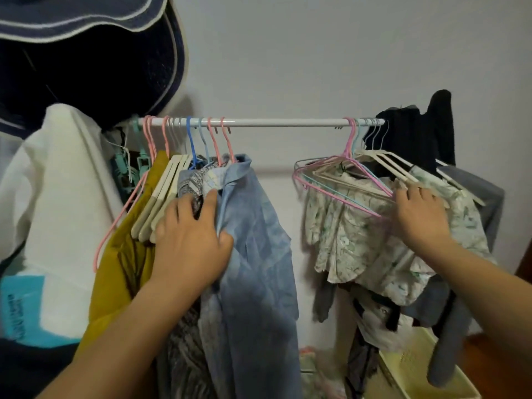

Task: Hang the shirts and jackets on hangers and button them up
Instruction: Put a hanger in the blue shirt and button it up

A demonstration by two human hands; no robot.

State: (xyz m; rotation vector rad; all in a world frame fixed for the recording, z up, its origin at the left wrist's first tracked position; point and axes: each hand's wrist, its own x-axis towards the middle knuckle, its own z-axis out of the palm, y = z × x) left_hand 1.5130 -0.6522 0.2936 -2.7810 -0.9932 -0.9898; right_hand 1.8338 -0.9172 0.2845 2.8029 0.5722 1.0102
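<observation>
Dark print on the turquoise bag point(21, 306), too blurred to read.

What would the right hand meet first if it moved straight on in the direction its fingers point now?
The right hand points up and left. Its fingers already touch the bunch of empty pink and light-blue wire hangers, so it would probably push into them first; depth is uncertain.

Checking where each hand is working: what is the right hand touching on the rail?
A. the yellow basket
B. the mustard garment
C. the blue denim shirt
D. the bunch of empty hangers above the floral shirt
D: the right hand rests on the empty hangers over the floral shirt.
</observation>
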